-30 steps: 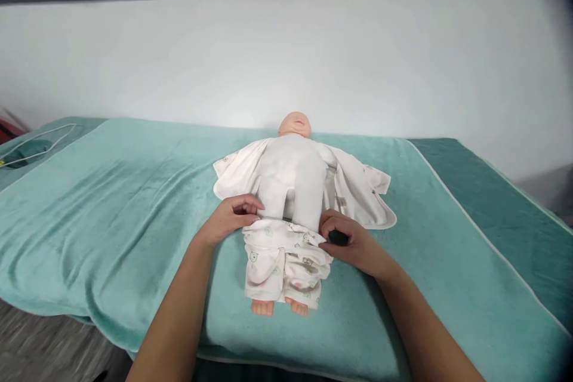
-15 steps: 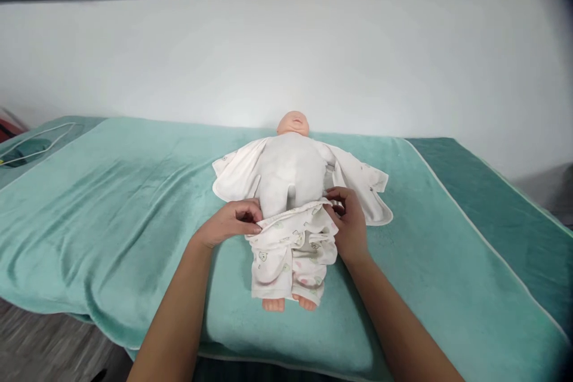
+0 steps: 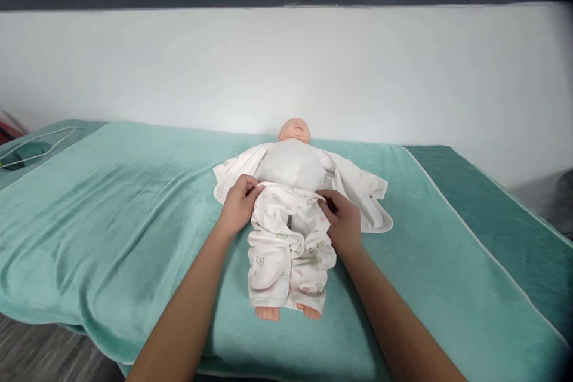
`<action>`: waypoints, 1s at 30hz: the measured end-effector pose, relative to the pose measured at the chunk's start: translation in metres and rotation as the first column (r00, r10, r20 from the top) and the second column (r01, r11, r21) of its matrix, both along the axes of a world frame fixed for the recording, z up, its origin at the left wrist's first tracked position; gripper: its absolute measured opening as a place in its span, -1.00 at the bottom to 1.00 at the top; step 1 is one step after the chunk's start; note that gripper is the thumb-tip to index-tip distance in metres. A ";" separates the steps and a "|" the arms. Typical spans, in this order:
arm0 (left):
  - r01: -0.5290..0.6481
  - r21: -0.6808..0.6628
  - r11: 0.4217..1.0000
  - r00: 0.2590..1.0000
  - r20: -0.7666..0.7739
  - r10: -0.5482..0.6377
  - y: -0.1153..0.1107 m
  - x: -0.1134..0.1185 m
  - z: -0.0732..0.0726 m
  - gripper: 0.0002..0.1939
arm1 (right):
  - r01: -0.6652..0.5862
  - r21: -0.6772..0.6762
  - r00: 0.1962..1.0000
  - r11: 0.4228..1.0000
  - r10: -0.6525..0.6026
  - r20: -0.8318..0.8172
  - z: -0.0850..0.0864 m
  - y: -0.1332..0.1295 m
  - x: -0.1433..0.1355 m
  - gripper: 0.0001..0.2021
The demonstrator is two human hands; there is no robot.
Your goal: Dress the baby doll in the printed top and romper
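Observation:
A baby doll (image 3: 293, 161) lies on its back on a teal towel (image 3: 125, 209), head toward the wall. White printed trousers (image 3: 286, 245) cover its legs up to the waist; the bare feet stick out at the bottom. An open white jacket (image 3: 358, 191) is spread under the torso. My left hand (image 3: 239, 203) pinches the trousers' waistband at the doll's left-hand side of the picture. My right hand (image 3: 342, 218) grips the waistband on the other side.
The towel covers a table along a white wall (image 3: 286, 65). A darker green cloth (image 3: 501, 209) lies at the right. A white cord (image 3: 40, 140) and a dark item sit at the far left. The table's front edge runs just below the doll's feet.
Both hands have pulled the trousers' waistband up from the doll's thighs to its waist. The trouser legs are now stretched out over the doll's legs.

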State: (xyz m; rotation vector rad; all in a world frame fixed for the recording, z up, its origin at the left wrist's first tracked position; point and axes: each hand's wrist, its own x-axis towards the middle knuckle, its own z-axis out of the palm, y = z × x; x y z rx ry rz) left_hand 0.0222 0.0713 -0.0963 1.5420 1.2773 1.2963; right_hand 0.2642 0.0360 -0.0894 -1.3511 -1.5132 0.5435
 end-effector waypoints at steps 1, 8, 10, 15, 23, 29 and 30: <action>-0.055 0.010 0.998 0.998 -0.027 0.055 0.008 0.003 0.001 -0.80 | 0.023 -0.058 0.997 0.998 -0.027 -0.071 0.001 0.008 -0.001 -0.82; -0.039 -0.086 0.995 0.997 0.055 0.044 0.033 0.016 -0.007 -0.80 | 0.027 -0.244 0.940 0.969 -0.108 -0.325 0.001 0.041 0.002 -0.76; 0.071 -0.162 0.984 0.993 0.105 -0.054 0.029 0.011 -0.006 -0.74 | -0.034 -0.243 0.952 0.969 -0.042 -0.304 0.001 0.040 0.006 -0.71; 0.214 -0.326 0.921 0.975 0.124 -0.183 0.021 -0.003 0.002 -0.64 | -0.055 -0.338 0.951 0.940 -0.054 -0.304 0.002 0.035 0.011 -0.62; 0.417 -0.420 0.806 0.868 0.447 -0.216 0.016 -0.015 0.009 -0.75 | -0.325 -0.358 0.889 0.875 0.153 -0.432 0.005 0.026 0.020 -0.63; 0.480 -0.418 0.772 0.784 0.598 -0.164 0.017 -0.018 0.003 -0.66 | -0.418 -0.293 0.847 0.860 0.252 -0.467 0.008 0.022 0.022 -0.66; 0.488 -0.411 0.770 0.778 0.605 -0.170 0.018 -0.018 0.002 -0.64 | -0.417 -0.298 0.847 0.859 0.248 -0.470 0.008 0.021 0.022 -0.66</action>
